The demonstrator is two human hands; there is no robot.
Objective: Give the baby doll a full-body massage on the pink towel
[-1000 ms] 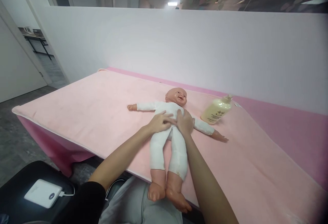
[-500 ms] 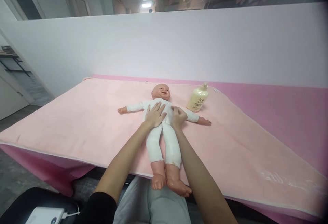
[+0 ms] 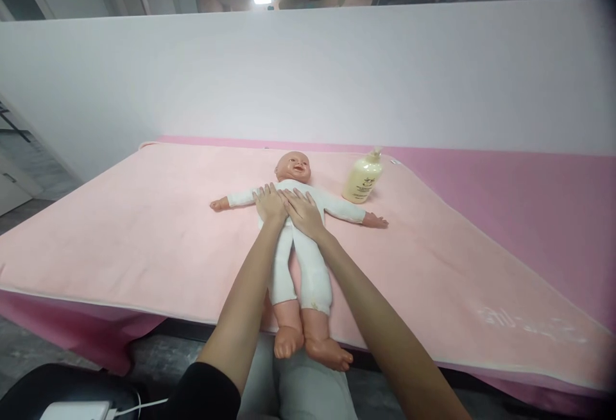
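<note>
Soft, even lt overall; ceiling lamps (image 3: 263, 0) glaring up top, wall (image 3: 308, 74) pale w/ grey falloff, R edge v. dark & blurry.

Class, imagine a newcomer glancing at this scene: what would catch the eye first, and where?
First, the doll in white, lying face up on the pale pink blanket, with the left hand and right hand laid side by side on it. Next, the pale yellow bottle, also on the blanket, toward the picture's right.
</note>
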